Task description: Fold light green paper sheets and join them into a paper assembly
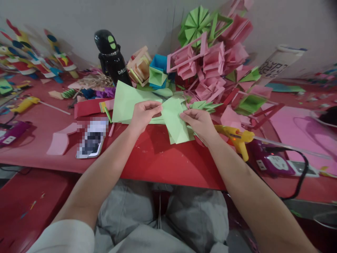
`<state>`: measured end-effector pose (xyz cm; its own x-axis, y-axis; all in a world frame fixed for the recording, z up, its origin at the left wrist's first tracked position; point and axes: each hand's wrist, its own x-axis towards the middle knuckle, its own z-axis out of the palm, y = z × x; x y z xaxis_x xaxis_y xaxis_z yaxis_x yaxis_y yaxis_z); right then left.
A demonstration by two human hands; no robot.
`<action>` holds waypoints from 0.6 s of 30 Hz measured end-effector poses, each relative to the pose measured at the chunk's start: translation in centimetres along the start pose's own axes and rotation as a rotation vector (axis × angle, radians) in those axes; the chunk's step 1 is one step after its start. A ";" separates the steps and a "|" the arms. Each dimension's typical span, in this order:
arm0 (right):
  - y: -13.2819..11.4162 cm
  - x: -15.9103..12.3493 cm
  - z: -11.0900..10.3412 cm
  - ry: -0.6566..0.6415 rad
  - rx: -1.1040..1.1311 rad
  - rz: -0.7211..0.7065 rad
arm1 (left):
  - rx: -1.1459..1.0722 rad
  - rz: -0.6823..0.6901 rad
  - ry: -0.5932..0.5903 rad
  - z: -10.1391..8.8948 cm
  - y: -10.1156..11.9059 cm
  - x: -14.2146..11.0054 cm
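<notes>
A smooth red tabletop [158, 161], two bare arms over it, one layered pale-green four-sided paper piece [174, 123] held between the hands.

From the piece, at the centre of my view, the right arm [244, 182] runs out between 4 and 5 o'clock and the left arm [105, 175] between 7 and 8; a folded pink paper cluster [195, 63] stands at 1, broad flat pale-green paper sheets [126, 102] lie at 10, and a yellow plastic glue gun [240, 138] lies between 3 and 4; my left hand [143, 114] bends inward, thumb and forefinger pinched narrow on the piece's 10 o'clock edge; my right hand [198, 121] mirrors it near 2, other fingers curled; the piece overlaps the sheets, though I cannot tell whether they touch.
</notes>
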<state>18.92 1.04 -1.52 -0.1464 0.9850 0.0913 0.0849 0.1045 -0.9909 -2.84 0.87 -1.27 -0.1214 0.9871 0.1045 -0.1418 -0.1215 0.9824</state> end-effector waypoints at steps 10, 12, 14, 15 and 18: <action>-0.1 -0.1 0.1 -0.005 0.010 0.030 | 0.025 -0.007 -0.017 -0.1 -0.1 0.0; -0.3 -0.2 0.2 0.003 0.012 0.055 | 0.031 -0.008 -0.015 0.0 -0.2 0.0; -0.2 -0.2 0.1 -0.005 -0.003 0.066 | 0.037 -0.007 -0.019 0.0 -0.2 0.0; -0.1 -0.2 0.1 -0.015 -0.016 0.069 | 0.040 -0.003 -0.020 0.1 -0.2 0.0; 0.3 -0.1 -0.1 -0.048 -0.059 0.068 | 0.040 0.014 -0.017 0.1 -0.2 0.0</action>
<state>19.04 1.01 -1.83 -0.1856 0.9825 0.0182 0.1541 0.0474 -0.9869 -2.71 0.88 -1.43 -0.1060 0.9871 0.1204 -0.1007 -0.1311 0.9862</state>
